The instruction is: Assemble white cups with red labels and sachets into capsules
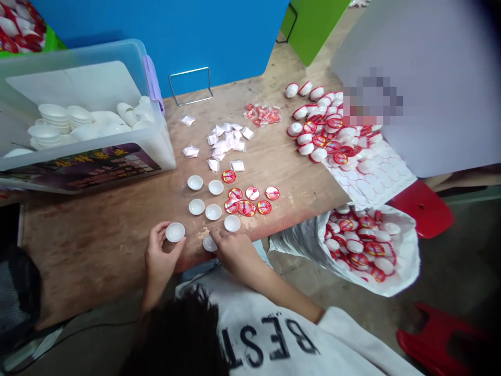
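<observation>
My left hand has its thumb and fingers around a small white cup, whose open top faces up. At the table's front edge, my right hand grips another white cup, partly covered by the fingers. More white cups stand upright beyond my hands, among them a near one and a far one. To their right lie several round red lids, some overlapping. Behind the cups is a pile of small white packets, with small red packets farther back.
A clear plastic bin with stacked white cups stands at the left. Red-and-white filled cups are heaped at the right, beside a printed sheet. Below hangs a white sack of similar cups. A blue panel borders the back.
</observation>
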Demonstrator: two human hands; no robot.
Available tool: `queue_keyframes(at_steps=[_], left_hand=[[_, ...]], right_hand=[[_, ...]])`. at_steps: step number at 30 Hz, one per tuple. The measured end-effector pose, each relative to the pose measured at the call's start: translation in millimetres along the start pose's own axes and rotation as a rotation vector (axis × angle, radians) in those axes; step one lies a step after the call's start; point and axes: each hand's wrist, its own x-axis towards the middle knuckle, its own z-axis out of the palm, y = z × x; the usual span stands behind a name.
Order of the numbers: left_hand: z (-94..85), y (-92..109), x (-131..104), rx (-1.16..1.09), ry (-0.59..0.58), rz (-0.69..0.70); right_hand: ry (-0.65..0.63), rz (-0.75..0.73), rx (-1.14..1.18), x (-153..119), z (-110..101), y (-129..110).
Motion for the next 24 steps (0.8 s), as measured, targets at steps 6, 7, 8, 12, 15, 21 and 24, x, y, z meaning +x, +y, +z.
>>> queue_keyframes(at_steps=[6,7,8,12,15,21,24], left_hand=[[2.3,23.3,-3.5,-0.092,-0.05,0.0],[3.9,28.7,-5.4,-0.137,-0.079,-0.011],[6.5,34.5,-7.7,-0.172,-0.12,-0.014],[28.3,57.4,-19.0,-0.239,-0.321,0.1],[48.7,68.2,-28.1,-0.304,-0.408,0.199],[58.8,67.8,-33.2,-0.382,-0.451,0.145],[55.0,67.0,-30.1,-0.279,-0.45,0.238]], right_hand=[[0.159,0.007,0.384,-16.2,-14.4,2.5],[0.257,-0.003,0.52,-22.2,-18.6,5.0],[0.372,-0.007,0.657,-27.8,-22.6,7.4],[0.705,-0.067,1.003,-37.5,-31.0,12.1],[0.661,-0.217,0.985,-31.6,-29.3,10.0],[0.599,-0.091,0.842,-21.8,-12.6,8.6],[0.57,-0.021,0.965,-22.0,-5.2,10.3]])
